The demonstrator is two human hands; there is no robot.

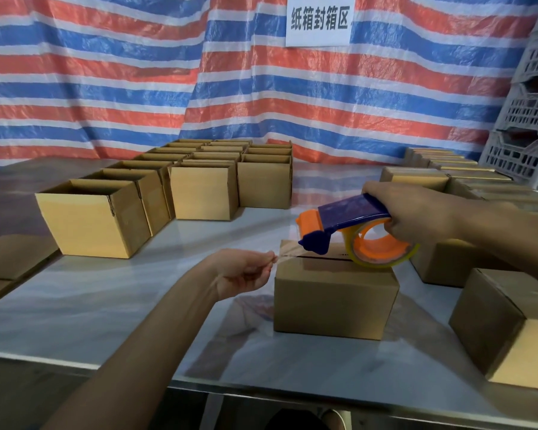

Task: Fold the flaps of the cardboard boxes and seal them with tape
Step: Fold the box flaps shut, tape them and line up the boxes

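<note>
Pale worktop (106, 305). Plain brown cardboard box (333, 302) at centre front, flaps folded shut, dark seam along the top. Blue-and-orange tape dispenser (348, 212) on its top, right hand (416, 215) fingers wrapped round it. Left hand (243, 271) fingers pinch the clear tape end (280, 259) at the box's left edge.
</note>
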